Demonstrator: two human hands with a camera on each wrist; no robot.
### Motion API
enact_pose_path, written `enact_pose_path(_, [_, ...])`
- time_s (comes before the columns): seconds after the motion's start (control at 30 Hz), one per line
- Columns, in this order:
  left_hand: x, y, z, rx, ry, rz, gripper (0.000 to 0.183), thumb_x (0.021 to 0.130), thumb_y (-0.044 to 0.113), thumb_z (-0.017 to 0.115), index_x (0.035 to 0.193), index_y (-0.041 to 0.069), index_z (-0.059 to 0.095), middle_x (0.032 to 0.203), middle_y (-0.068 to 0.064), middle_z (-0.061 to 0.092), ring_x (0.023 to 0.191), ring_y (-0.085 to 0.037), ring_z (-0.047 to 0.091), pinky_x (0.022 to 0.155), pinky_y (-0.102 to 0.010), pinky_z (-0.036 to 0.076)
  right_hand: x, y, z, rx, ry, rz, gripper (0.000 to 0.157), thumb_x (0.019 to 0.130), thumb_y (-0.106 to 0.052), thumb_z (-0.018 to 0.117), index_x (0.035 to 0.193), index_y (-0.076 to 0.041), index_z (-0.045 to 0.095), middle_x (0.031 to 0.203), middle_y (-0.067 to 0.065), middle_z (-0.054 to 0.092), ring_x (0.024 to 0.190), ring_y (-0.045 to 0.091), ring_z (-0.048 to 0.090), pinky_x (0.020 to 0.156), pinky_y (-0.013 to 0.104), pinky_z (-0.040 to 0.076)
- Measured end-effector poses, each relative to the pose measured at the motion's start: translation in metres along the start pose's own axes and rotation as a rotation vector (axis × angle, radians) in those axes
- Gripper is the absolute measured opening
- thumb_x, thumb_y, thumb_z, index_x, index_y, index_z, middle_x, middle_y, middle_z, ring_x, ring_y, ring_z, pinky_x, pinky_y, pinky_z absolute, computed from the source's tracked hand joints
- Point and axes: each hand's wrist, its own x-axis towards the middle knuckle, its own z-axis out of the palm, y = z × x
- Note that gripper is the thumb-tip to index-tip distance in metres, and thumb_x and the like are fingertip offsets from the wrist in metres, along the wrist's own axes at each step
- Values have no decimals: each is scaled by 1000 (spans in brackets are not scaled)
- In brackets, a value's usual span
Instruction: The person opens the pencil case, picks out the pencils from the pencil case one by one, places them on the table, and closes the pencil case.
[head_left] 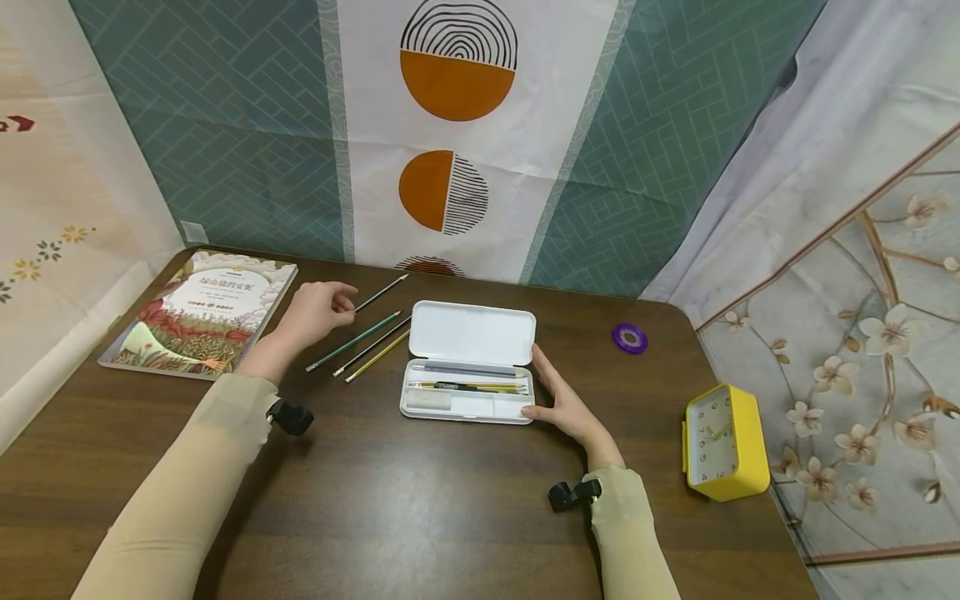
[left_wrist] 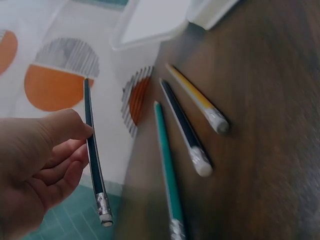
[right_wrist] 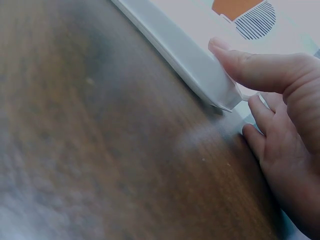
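Note:
My left hand [head_left: 318, 310] pinches a dark pencil [left_wrist: 94, 155] with a silver ferrule and white eraser between thumb and fingers. In the head view its sharpened end points up and right. Beside that hand lie a green pencil [head_left: 354, 341], a black pencil [head_left: 372, 344] and a yellow pencil [head_left: 378, 357]. A white pencil case [head_left: 467, 414] stands with its lid [head_left: 472, 333] raised, holding several pencils [head_left: 472, 386] and a whitish eraser [head_left: 429, 400]. My right hand [head_left: 567, 408] rests against the case's right end, thumb on the near rim, index finger stretched toward the lid.
A picture-covered book [head_left: 206, 312] lies at the far left of the brown table [head_left: 420, 500]. Toward the right are a purple ring-shaped roll [head_left: 629, 338] and a yellow alarm clock [head_left: 726, 443]. A patterned cloth [head_left: 660, 125] hangs behind the table's back edge.

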Motion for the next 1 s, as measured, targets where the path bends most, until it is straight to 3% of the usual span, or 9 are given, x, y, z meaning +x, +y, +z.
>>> enact_pose_path(0.2, [-3, -13, 5, 39, -7, -26, 36, 83, 1, 64, 117, -12, 64, 86, -17, 72, 79, -29, 66, 76, -43, 49, 0, 1, 0, -2, -1, 3, 103, 82, -1, 74, 158, -8, 6, 165, 14, 3, 152, 34, 5, 120, 58, 11])
enact_pose_path(0.4, [-3, -22, 11, 57, -36, -55, 35, 82, 1, 64, 115, -12, 64, 85, -16, 72, 75, -28, 65, 71, -39, 47, 0, 2, 0, 8, -4, 8, 104, 82, -1, 75, 158, -9, 5, 165, 12, 3, 152, 31, 4, 120, 57, 10])
enact_pose_path(1.0, [-3, -31, 23, 77, -82, -105, 32, 80, 0, 62, 109, -12, 66, 81, -14, 71, 75, -26, 62, 75, -44, 47, -1, 0, 0, 10, -4, -3, 103, 82, 0, 74, 158, -8, 5, 165, 13, 3, 152, 32, 5, 120, 57, 10])
